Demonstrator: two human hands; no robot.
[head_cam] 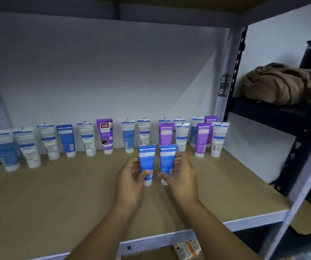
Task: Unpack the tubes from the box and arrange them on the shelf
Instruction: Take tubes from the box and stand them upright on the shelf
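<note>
I hold two blue tubes upright, caps down, over the middle of the brown shelf board. My left hand grips the left blue tube, thumb across its front. My right hand grips the right blue tube. Both tubes hang just in front of a row of several standing tubes along the back wall, blue, white and purple, among them a purple Safi tube. The box is not in view.
A grey shelf post bounds the shelf on the right. Beyond it a black rack carries a brown bundle of cloth. Below the shelf's front rail lie small packets and torn cardboard.
</note>
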